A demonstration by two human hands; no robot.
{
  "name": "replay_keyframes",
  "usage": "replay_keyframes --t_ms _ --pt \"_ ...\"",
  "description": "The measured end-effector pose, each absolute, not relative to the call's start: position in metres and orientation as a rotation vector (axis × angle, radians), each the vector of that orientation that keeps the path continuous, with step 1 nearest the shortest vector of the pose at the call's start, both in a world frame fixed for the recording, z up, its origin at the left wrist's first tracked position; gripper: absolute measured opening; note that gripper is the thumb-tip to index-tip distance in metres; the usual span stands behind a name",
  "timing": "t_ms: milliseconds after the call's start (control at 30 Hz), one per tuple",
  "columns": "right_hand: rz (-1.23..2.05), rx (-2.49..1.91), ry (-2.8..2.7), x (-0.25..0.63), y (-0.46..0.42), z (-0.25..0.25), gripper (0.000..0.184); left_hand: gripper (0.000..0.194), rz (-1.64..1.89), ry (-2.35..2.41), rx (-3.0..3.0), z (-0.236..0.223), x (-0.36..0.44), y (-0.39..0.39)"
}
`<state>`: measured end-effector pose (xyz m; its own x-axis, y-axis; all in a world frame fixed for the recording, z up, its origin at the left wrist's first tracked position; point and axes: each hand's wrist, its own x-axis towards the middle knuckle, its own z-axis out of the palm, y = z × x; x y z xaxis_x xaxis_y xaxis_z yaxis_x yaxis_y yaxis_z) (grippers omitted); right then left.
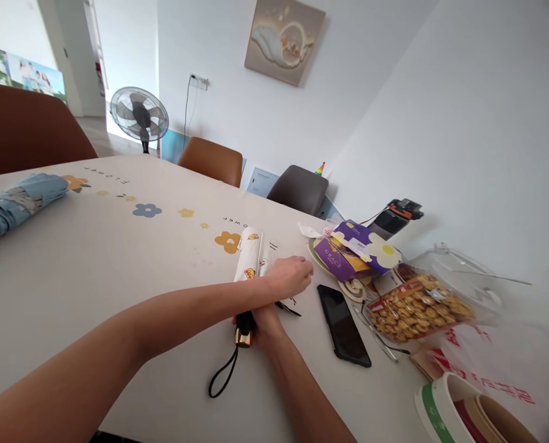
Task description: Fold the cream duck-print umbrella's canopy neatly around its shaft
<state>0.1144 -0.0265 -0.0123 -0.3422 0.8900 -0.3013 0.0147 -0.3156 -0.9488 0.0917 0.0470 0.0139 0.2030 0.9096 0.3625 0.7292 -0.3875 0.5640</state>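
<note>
A folded white umbrella (249, 255) with small yellow cartoon prints lies lengthwise in front of me. Its black handle has a gold-coloured end (243, 337), and a black wrist loop (223, 376) hangs off it onto the table. My right hand (265, 321) is closed around the umbrella near the handle, partly covered by my left forearm. That forearm crosses over the umbrella, and my left hand (291, 277) is at its right side with fingers curled; what they grip is hidden. A dark strip (288, 309) sticks out below the left hand.
On the white table (163, 271) a light-blue folded umbrella (23, 202) lies at left. To the right are a black phone (343, 325), glasses (385, 341), a purple box (366, 246), a nut-filled container (419, 306) and tape rolls (458, 409). Chairs (212, 160) stand beyond.
</note>
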Motion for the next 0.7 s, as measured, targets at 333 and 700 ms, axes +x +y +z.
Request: replay_keyframes --t_ms 333,700 --pt "1.889 -1.251 -1.079 0.113 -0.018 -0.016 0.023 0.026 1.43 1.791 1.886 0.039 0.008 0.012" --pt "1.984 -1.183 -0.992 0.114 -0.017 -0.013 0.023 0.026 1.375 1.899 1.116 -0.005 -0.058 -0.05"
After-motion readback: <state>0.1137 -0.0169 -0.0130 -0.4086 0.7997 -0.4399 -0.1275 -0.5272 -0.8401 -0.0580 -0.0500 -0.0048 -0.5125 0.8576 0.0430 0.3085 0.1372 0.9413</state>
